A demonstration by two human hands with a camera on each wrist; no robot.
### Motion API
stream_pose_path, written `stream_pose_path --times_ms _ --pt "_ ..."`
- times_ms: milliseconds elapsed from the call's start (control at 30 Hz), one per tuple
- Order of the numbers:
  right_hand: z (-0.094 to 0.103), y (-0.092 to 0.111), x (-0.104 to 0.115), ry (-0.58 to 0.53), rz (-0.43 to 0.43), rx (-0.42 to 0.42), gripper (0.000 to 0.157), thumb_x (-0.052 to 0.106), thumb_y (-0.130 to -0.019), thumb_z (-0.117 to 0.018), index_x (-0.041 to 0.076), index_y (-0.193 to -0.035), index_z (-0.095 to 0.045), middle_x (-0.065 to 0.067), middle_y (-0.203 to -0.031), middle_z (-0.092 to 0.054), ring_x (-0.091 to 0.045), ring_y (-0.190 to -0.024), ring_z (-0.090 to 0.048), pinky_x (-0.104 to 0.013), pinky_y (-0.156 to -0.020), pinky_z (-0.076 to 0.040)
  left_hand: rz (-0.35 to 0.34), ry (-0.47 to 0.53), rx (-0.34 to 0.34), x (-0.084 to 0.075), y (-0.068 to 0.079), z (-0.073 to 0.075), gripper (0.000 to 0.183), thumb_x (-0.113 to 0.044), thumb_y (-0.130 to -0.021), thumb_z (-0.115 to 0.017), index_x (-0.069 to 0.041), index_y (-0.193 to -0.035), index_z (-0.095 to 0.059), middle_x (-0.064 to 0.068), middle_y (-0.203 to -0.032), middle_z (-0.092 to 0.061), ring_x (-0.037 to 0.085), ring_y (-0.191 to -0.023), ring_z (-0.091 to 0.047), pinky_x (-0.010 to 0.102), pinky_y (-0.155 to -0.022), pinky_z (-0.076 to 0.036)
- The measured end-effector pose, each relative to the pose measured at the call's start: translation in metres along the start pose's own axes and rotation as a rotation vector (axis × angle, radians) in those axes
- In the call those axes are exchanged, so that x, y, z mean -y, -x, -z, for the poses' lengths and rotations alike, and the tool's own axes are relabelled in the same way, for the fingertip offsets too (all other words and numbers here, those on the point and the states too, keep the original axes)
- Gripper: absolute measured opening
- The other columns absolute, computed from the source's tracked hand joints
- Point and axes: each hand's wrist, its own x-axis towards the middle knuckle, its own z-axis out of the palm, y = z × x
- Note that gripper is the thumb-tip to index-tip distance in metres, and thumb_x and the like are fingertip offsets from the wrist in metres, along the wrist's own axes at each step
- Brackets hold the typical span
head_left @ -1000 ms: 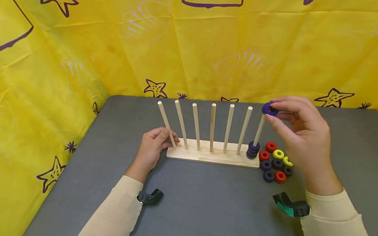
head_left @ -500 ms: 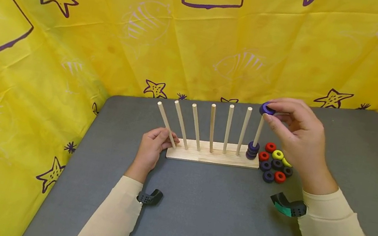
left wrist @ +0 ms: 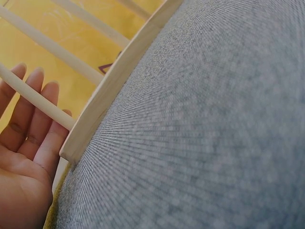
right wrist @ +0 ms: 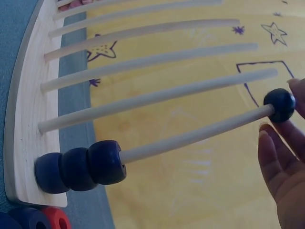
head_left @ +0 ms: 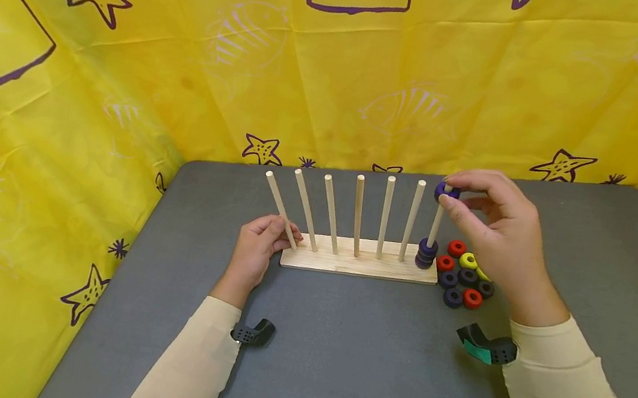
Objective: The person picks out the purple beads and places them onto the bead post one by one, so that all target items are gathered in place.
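My right hand (head_left: 504, 235) pinches a dark blue wooden ring (head_left: 440, 192) between thumb and fingertips. The ring sits around the top of the rightmost peg, whose tip shows through its hole. Lower on that peg, three dark blue rings (right wrist: 78, 169) are stacked against the base, as the right wrist view shows. A pale wooden peg rack (head_left: 359, 264) with a row of upright pegs carries them. At its left end my left hand (head_left: 253, 248) holds the leftmost peg (left wrist: 38, 99) near its foot, fingers behind it. The left thumb is out of the left wrist view.
Loose red, yellow and dark blue rings (head_left: 467, 277), several in all, lie on the grey table (head_left: 344, 356) right of the rack, below my right hand. A yellow patterned cloth (head_left: 336, 90) hangs behind the table and along its left side.
My right hand has shifted slightly left and down, tilting the ring flat and bringing it from beside the peg's top onto its tip. The left hand and rack stay still.
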Motion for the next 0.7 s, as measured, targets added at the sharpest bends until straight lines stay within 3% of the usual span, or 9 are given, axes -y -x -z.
stream_pose_path --times_ms 233,433,600,700 --pt "0.0011 0.0018 0.0003 -0.001 -0.024 0.004 0.032 -0.021 -0.092 -0.075 -0.007 -0.121 -0.074 -0.009 -0.114 -0.069 -0.021 -0.104 -0.065 -0.021 -0.087 -0.055 -0.007 0.022 0.002 -0.0008 -0.0005 -0.0011 0.043 -0.020 -0.115 -0.059 0.022 -0.107 -0.067 0.024 -0.100 -0.073 0.026 -0.097 -0.076 0.037 -0.087 -0.063" --pt "0.0014 0.0026 0.0013 -0.026 -0.068 0.010 0.027 -0.014 -0.098 -0.071 -0.005 -0.123 -0.074 -0.010 -0.116 -0.070 -0.022 -0.103 -0.066 -0.024 -0.087 -0.054 0.003 0.032 -0.017 -0.0002 0.0005 -0.0001 0.040 -0.014 -0.116 -0.056 0.023 -0.108 -0.066 0.020 -0.098 -0.074 0.026 -0.096 -0.076 0.036 -0.086 -0.063" --pt "0.0037 0.0024 -0.0001 -0.175 -0.088 0.028 0.022 -0.005 -0.108 -0.060 -0.006 -0.125 -0.073 -0.015 -0.120 -0.071 -0.025 -0.104 -0.066 -0.025 -0.089 -0.055 0.002 0.018 -0.009 -0.0008 0.0002 0.0001 0.040 -0.016 -0.116 -0.057 0.021 -0.108 -0.068 0.020 -0.099 -0.075 0.028 -0.097 -0.076 0.037 -0.087 -0.063" --pt "0.0076 0.0024 -0.0017 -0.327 -0.129 0.051 0.029 0.008 -0.115 -0.053 -0.010 -0.127 -0.071 -0.020 -0.124 -0.069 -0.029 -0.110 -0.063 -0.028 -0.092 -0.055 0.005 0.004 0.000 -0.0010 -0.0004 -0.0001 0.041 -0.020 -0.116 -0.059 0.019 -0.107 -0.070 0.018 -0.099 -0.075 0.028 -0.099 -0.076 0.037 -0.088 -0.063"
